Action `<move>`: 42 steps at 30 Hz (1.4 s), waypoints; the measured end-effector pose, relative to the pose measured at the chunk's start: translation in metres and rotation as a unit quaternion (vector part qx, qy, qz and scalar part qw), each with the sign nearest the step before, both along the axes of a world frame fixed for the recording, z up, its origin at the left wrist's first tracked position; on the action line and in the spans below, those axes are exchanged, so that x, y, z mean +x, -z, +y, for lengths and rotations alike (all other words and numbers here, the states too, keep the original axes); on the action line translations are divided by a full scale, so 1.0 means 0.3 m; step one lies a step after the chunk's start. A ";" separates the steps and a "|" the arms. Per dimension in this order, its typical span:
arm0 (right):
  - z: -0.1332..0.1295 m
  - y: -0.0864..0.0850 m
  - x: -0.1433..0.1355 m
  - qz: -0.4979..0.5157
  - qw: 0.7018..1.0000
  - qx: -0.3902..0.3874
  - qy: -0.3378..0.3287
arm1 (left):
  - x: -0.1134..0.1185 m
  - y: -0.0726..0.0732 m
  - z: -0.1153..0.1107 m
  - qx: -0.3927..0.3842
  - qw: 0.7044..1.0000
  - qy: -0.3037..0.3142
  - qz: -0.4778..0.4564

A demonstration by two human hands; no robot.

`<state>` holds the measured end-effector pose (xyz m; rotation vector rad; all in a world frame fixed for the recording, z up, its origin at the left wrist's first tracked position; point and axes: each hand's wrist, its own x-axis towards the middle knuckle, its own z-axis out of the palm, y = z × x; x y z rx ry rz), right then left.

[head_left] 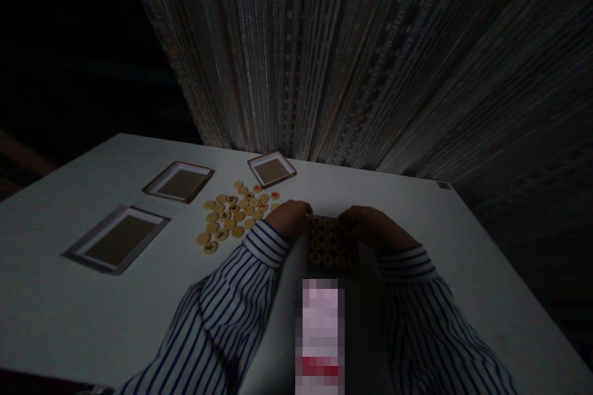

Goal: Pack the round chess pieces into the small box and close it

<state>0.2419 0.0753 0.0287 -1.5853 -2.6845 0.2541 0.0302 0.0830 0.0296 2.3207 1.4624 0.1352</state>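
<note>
A shallow box (pixel 334 268) lies on the table in front of me, with rows of round Chinese chess pieces (pixel 328 247) inside it. My left hand (pixel 290 220) is at its far left corner, fingers curled and pressed together; whatever they hold is hidden in the dark. Over the far right part of the box, my right hand (pixel 376 228) has its fingers closed and pointing down, and I cannot make out what is in them. Left of my left hand, several loose chess pieces (pixel 238 216) are spread flat, some showing black or red characters.
Three shallow open trays or lids stand on the white table (pixel 46 302): one at the near left (pixel 118 241), one behind it (pixel 183 182), one at the back (pixel 272 170). A string curtain (pixel 296 62) hangs along the far edge. A pixelated patch covers the lower middle.
</note>
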 end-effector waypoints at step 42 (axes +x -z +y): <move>0.003 -0.006 0.000 0.015 0.998 -0.055 -0.006 | -0.005 -0.002 -0.004 -0.013 1.000 0.009 0.004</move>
